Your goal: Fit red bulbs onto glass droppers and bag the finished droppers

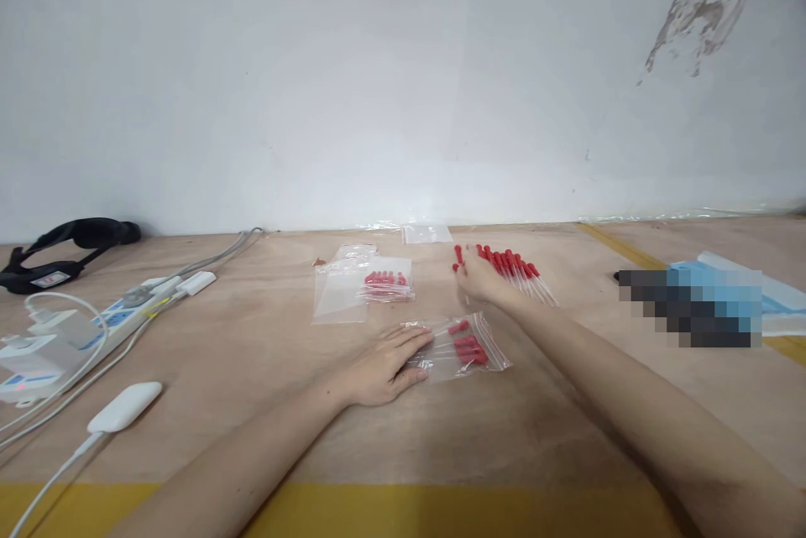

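While the left hand (384,366) lies flat, pinning the near bag (463,345) by its left edge, the right hand (478,278), fingers loosely curled, touches the left end of the red-capped droppers (513,265), just beyond that bag, their tubes running right and nearer.

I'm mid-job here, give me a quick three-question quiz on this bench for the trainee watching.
1. True or false: the left hand rests flat on the clear bag nearest the person.
2. Which does the right hand reach into: A) the power strip, B) the loose pile of red-tipped droppers, C) the blue packet?
3. Where does the filled bag of droppers lie relative to the left hand?

Key: 1 true. 2 B. 3 Farther away, toward the wall.
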The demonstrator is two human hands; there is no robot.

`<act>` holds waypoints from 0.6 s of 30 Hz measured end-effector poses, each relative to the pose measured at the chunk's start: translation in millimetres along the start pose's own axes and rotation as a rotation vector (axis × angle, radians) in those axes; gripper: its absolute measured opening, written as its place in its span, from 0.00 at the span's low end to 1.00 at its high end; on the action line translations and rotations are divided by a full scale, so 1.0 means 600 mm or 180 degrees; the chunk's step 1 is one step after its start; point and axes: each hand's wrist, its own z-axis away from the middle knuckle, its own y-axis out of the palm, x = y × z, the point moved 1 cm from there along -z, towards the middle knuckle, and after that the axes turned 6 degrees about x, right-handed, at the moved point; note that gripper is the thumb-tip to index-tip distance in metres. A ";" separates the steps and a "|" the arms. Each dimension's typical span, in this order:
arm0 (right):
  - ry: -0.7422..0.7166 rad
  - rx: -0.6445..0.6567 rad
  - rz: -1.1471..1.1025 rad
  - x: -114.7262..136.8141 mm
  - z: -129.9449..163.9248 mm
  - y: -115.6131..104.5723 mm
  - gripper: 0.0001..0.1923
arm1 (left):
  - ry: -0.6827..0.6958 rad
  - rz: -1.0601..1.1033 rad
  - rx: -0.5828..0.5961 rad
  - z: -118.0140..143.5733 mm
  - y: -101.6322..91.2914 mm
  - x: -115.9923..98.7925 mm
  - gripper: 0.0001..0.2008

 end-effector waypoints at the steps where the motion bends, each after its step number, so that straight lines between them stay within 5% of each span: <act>1: -0.0034 -0.0125 -0.0025 -0.007 0.011 -0.015 0.24 | -0.0007 0.0011 -0.0003 0.000 -0.001 0.000 0.25; 4: -0.0209 -0.0489 -0.0776 -0.041 0.053 -0.047 0.31 | 0.0007 0.0007 0.0015 -0.001 -0.002 -0.001 0.24; 8: 0.0114 -0.0548 -0.2064 -0.084 0.103 -0.035 0.36 | 0.0045 -0.0050 0.0022 -0.001 -0.001 -0.001 0.22; 18: 0.0279 -0.0560 -0.3103 -0.085 0.127 0.019 0.25 | 0.0081 -0.0070 -0.0012 -0.001 -0.002 0.000 0.22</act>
